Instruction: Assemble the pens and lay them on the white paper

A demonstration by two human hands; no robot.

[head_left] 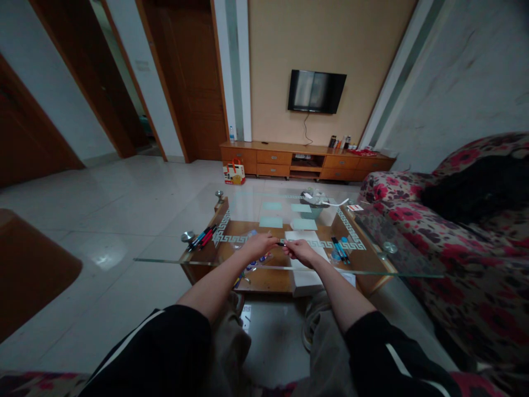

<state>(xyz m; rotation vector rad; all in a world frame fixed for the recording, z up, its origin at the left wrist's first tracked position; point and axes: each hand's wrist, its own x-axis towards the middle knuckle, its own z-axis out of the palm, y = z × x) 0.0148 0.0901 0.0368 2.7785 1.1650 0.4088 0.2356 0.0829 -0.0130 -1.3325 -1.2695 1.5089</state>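
Note:
My left hand (pixel 264 244) and my right hand (pixel 301 251) meet over the near part of the glass coffee table (pixel 165 242). Between their fingertips is a short, dark pen (pixel 281 243), gripped at one end by each hand. Most of the pen is hidden by the fingers. To the left on the glass lies a bunch of black, red and blue pens (pixel 202 238). Right of my hands is a smaller group of blue and black pens (pixel 341 251).
A white box (pixel 308 280) and plastic-wrapped items (pixel 250 270) show beneath the glass. Farther back stands a basket (pixel 314 209) near a white card (pixel 355 208). A floral sofa (pixel 397 204) borders the right side; a paper bag (pixel 234 173) stands by the TV cabinet (pixel 273 157).

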